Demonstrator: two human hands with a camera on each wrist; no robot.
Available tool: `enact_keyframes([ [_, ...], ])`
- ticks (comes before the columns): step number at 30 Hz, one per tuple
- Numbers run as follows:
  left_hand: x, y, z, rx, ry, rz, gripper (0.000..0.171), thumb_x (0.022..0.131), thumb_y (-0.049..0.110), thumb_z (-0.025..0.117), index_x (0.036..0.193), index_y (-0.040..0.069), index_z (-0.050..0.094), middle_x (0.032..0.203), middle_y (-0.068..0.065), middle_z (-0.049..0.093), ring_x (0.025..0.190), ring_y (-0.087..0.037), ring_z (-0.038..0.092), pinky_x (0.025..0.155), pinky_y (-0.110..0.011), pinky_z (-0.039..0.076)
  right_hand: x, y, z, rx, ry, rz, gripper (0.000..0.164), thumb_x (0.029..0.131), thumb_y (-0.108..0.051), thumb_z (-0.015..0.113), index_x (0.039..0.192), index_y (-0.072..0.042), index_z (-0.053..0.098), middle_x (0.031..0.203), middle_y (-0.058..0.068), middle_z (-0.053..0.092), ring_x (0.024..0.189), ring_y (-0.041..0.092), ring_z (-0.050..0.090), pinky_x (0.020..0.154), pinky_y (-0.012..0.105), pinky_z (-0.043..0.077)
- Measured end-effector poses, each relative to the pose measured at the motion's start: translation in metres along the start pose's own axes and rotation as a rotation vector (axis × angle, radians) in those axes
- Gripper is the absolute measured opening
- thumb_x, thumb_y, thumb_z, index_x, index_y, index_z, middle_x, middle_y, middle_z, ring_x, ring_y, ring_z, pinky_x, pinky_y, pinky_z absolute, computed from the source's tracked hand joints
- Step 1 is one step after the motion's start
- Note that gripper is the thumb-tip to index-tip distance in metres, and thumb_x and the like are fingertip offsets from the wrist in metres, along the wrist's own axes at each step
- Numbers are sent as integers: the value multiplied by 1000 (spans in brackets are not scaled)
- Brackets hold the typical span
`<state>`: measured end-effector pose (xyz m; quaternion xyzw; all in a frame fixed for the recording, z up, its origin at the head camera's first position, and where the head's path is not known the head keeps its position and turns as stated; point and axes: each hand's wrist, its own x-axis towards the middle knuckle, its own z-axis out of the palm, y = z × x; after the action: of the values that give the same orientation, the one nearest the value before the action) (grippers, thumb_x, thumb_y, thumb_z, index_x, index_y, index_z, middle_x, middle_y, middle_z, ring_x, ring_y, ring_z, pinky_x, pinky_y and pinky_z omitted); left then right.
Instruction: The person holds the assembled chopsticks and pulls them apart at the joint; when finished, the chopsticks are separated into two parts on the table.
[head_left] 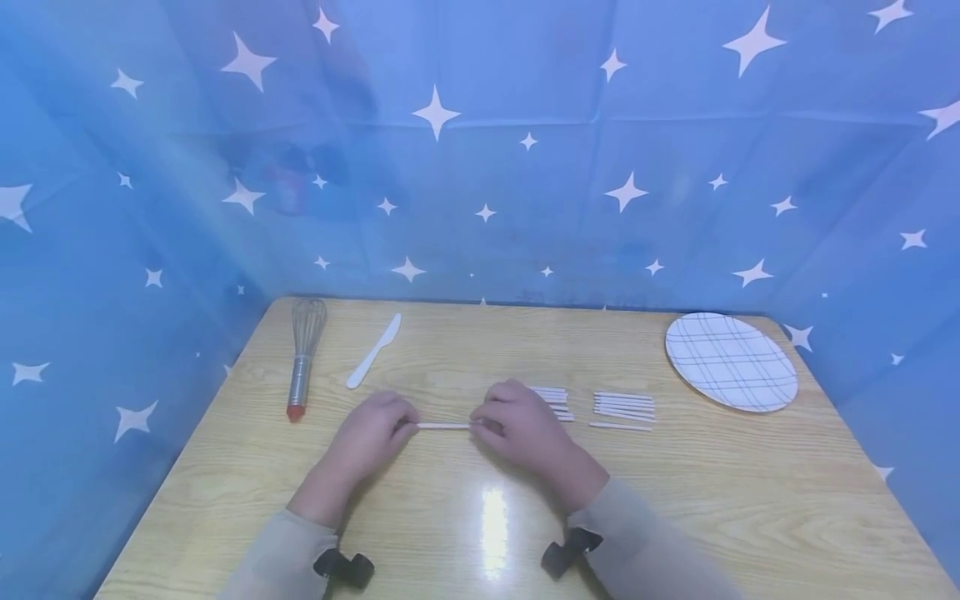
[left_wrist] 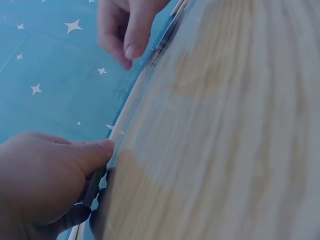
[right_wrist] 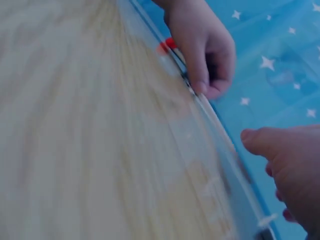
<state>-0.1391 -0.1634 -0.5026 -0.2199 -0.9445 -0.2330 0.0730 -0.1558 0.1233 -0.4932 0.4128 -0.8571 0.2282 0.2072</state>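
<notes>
A thin white stick (head_left: 444,426) lies sideways on the table between the two hands. My left hand (head_left: 372,431) pinches its left end between thumb and fingers, as the right wrist view also shows. At the stick's other end is my right hand (head_left: 522,423), its fingers loosely bent. In the left wrist view a small gap shows between this right hand (left_wrist: 132,27) and the stick. Just behind the right hand lies a group of similar white sticks (head_left: 555,402), partly hidden by it. Farther right a second group of sticks (head_left: 624,406) lies in a rough row.
A whisk (head_left: 300,358) with a red handle end lies at the left of the wooden table (head_left: 712,500). Beside it is a white knife (head_left: 375,350). An oval white plate (head_left: 731,362) with a line pattern sits at the far right. Behind hangs a blue star-patterned cloth (head_left: 525,192).
</notes>
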Motion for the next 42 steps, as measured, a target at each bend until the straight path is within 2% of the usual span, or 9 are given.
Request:
enact_keyframes([
  [4, 3, 7, 2, -7, -3, 8, 8, 98, 21, 79, 102, 17, 74, 103, 4, 71, 99, -18, 67, 92, -40, 57, 6, -8, 6, -6, 8, 13, 14, 93, -27, 84, 103, -17, 83, 93, -6, 65, 85, 14, 58, 77, 31, 53],
  [9, 5, 19, 0, -37, -2, 15, 6, 101, 22, 74, 104, 18, 72, 105, 6, 68, 99, -16, 65, 91, -39, 56, 6, -9, 11, -14, -11, 33, 9, 96, -22, 81, 102, -15, 82, 92, -5, 69, 88, 17, 64, 84, 34, 56],
  [13, 7, 25, 2, -84, 21, 11, 4, 100, 20, 74, 103, 20, 71, 105, 7, 67, 99, -15, 65, 91, -40, 57, 3, -10, 8, -2, -88, 158, 10, 102, -24, 73, 107, -17, 78, 99, -5, 72, 95, 17, 68, 89, 36, 58],
  [17, 11, 31, 9, -115, 31, 21, 5, 102, 25, 74, 104, 21, 71, 99, 10, 65, 92, -11, 64, 86, -38, 57, 0, -11, 4, 17, -166, 294, 12, 106, -27, 67, 111, -19, 74, 109, -4, 74, 106, 18, 70, 96, 38, 57],
  [21, 16, 40, 18, -124, 10, 50, 9, 104, 30, 71, 104, 21, 72, 94, 12, 65, 88, -9, 63, 84, -36, 57, -6, -12, -2, 21, -173, 306, 14, 106, -30, 67, 113, -21, 75, 106, -7, 74, 101, 16, 70, 92, 38, 58],
  [27, 26, 64, 29, -115, -1, 110, 10, 104, 33, 71, 101, 23, 74, 97, 10, 70, 90, -10, 66, 86, -36, 58, -34, -4, -16, 7, -74, 227, 13, 103, -31, 72, 112, -24, 79, 95, -14, 68, 87, 7, 64, 82, 34, 58],
  [32, 38, 86, 43, -117, 13, 175, 12, 105, 33, 69, 102, 22, 74, 99, 9, 72, 93, -12, 68, 88, -35, 58, -56, 6, -30, 0, 10, 193, 17, 100, -29, 77, 116, -24, 80, 95, -15, 68, 86, 5, 63, 81, 34, 58],
  [36, 47, 104, 54, -137, 1, 193, 17, 108, 37, 63, 103, 25, 73, 99, 13, 70, 93, -8, 66, 88, -32, 57, -70, 15, -42, -24, 59, 177, 23, 95, -26, 82, 118, -24, 81, 97, -14, 70, 88, 8, 65, 81, 37, 58],
  [42, 56, 127, 68, -218, -25, 196, 21, 111, 41, 58, 103, 27, 72, 97, 21, 64, 91, 1, 61, 88, -26, 55, -87, 29, -57, -53, 120, 164, 26, 88, -21, 86, 113, -22, 83, 92, -11, 68, 82, 9, 63, 75, 36, 57],
])
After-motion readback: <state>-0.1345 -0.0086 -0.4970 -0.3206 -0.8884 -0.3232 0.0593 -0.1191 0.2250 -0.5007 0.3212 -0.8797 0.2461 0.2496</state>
